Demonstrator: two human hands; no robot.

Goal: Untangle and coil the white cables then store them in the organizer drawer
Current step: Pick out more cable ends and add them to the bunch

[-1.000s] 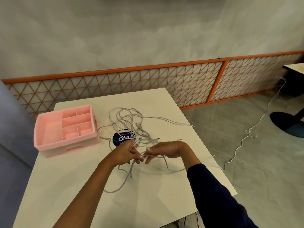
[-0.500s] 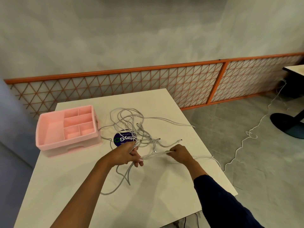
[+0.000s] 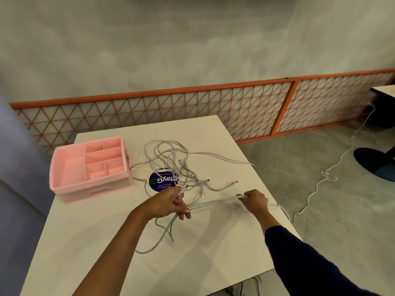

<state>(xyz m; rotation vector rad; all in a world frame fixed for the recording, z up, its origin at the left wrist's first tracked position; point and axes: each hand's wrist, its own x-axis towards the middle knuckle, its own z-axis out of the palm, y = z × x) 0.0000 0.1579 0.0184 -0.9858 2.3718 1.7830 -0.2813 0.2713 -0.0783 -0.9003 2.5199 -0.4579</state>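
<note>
"What's just changed?"

"The right hand (image 3: 255, 200) has drawn out sideways, away from the left hand (image 3: 168, 202). A second ago they nearly touched. Now a bundle of strands (image 3: 213, 202) from the white cables (image 3: 171, 165) is stretched taut between them. I'd say a length is coming free of the knot, with no coiling begun."

"Both gripping?"

"Yes. The left hand is clenched round several strands, with plug ends poking out past its thumb. The right hand is closed on the bundle's other end."

"Which way does it run?"

"Its long axis goes straight from hand to hand across the counter (image 3: 203, 253), rising slightly toward the right hand. The rest lies tangled just beyond the left hand, over a round sticker (image 3: 159, 181), and loops trail back toward the person. The pink organizer (image 3: 70, 189) sits further out on the left hand's outer side. Its drawer (image 3: 100, 192) looks closed."
</note>
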